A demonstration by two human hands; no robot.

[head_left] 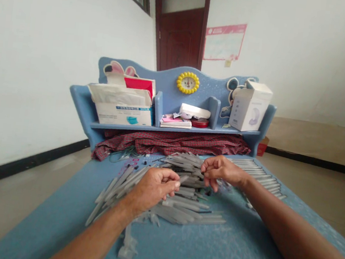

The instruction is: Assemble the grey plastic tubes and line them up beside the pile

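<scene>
My left hand (156, 186) is closed, with thumb and fingers pinching a translucent plastic tube (183, 180) that looks like a pen part. It hovers over a heap of frosted grey plastic tubes (182, 211), which resemble pen barrels. To its left lies another batch of tubes (119, 186). My right hand (221, 171) is above the far right side of the heap, thumb and index finger bent together; anything between them is too small to make out. Beyond that hand, slim finished-looking pens (259, 175) lie in a row. Small black pieces (136, 167) are scattered behind the heap.
The blue desk (240, 245) has a raised shelf (172, 128) at the back. On it stand a mask carton (124, 113), stacked papers (175, 123) and a white box (251, 107). Checked cloth (171, 142) is bunched below. Clear plastic clips (128, 247) lie near the front.
</scene>
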